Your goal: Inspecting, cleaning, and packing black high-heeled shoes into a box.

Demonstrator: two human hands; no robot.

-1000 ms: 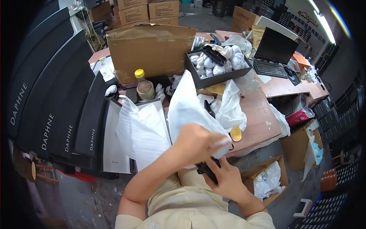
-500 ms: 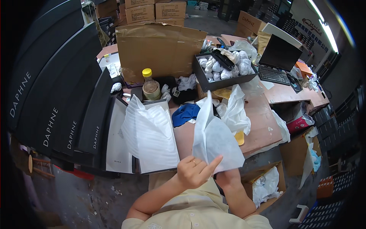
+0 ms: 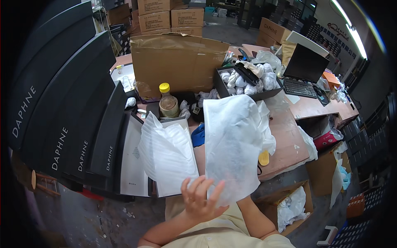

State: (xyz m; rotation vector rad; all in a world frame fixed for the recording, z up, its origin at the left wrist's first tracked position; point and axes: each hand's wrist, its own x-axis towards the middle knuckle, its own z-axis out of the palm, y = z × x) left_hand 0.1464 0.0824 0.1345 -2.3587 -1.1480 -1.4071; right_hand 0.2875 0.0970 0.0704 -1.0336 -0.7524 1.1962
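A large white translucent bag [image 3: 235, 144] stands upright in front of me over the brown table's [image 3: 289, 136] front edge. My left hand [image 3: 198, 200] is at the bag's lower left corner, fingers spread and touching it, a ring on one finger. My right forearm [image 3: 254, 217] runs up behind the bag, which hides my right hand. Just left of the bag lies an open white box [image 3: 136, 165] lined with crumpled white tissue paper [image 3: 165, 151]. A blue item [image 3: 198, 134] and a small yellow item [image 3: 264, 157] lie on the table beside the bag.
Black box lids [image 3: 66, 124] lean in a row on the left. Behind stand a yellow-capped bottle [image 3: 168, 102], a big torn cardboard box [image 3: 178, 62] and a black tray of white wrapped bundles [image 3: 248, 80]. A dark screen [image 3: 306, 64] and keyboard [image 3: 298, 87] sit at right. Cartons [image 3: 289, 204] stand on the floor.
The white bag has come up and spread wide and flat in front of me. My left hand has gone from a loose curl to spread fingers at the bag's lower edge.
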